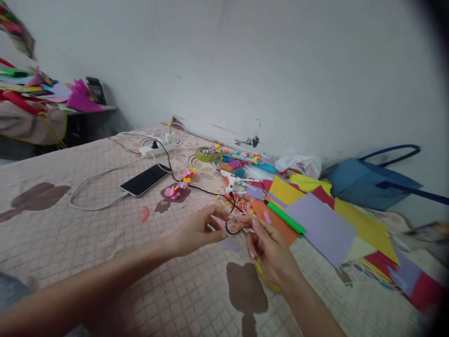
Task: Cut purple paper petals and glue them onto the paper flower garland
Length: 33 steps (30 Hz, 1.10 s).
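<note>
Over the scraps, my left hand point(206, 227) reaches in from the left with thumb and index finger apart. Its fingertips almost meet those of my right hand point(271, 248), whose fingers are curled and pressed together. Whatever lies in the right fingers is too small to make out. A curved yellow strip point(266, 277) shows beneath the right palm; I cannot tell if it is held. Past the fingertips lies a white glue gun point(233, 182) with a black cord point(206, 191). Small coloured paper bits point(242, 204) are heaped by it.
Coloured paper sheets point(319, 224) and a green roll point(286, 217) lie to the right, with a blue bag point(372, 182) behind. A phone point(147, 179), a power strip point(157, 149), a paper flower garland point(180, 184) and a tape roll point(205, 154) lie farther back.
</note>
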Tool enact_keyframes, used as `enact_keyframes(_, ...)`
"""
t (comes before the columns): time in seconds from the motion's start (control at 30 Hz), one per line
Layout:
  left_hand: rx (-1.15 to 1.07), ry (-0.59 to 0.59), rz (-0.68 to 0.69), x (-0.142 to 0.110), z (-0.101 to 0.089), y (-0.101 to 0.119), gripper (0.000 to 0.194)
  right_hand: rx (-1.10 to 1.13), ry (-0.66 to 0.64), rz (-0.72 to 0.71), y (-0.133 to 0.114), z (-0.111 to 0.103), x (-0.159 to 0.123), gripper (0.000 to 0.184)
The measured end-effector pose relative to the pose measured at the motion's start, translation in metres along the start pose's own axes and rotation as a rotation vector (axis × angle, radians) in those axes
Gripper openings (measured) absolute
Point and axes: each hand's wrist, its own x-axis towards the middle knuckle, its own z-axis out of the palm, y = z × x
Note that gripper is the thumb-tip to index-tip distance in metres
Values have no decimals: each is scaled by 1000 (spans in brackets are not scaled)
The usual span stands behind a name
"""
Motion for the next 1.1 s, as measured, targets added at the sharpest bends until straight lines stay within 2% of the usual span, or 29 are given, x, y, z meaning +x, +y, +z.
enact_keyframes(0.13,-187,-66,-47,36,26,-4,35,54,19,-24,0,-3,0,31)
enact_keyframes(0.3,-268,37,-95,44,40,-7,31,-128,-52,-103,7,-10,-7,37)
enact_keyframes(0.43,-285,0,-104,40,37,-18,27,-337,-103,-145,14,-9,-16,40)
enact_keyframes(0.6,-406,-113,-147,33,33,-27,28,-334,-179,-170,21,1,-22,45)
enact_keyframes(0.73,-291,-28,-71,31,29,-24,32,-395,-137,-188,23,1,-23,47)
enact_keyframes(0.83,-282,54,-10,33,22,-22,33,-332,-66,-172,25,-4,-20,46)
enact_keyframes(0.97,-319,207,-105,39,11,-25,31,-174,12,-151,28,-7,-15,43)
enact_keyframes(1.1,-298,203,-99,42,8,-28,30,-82,26,-125,29,-7,-13,43)
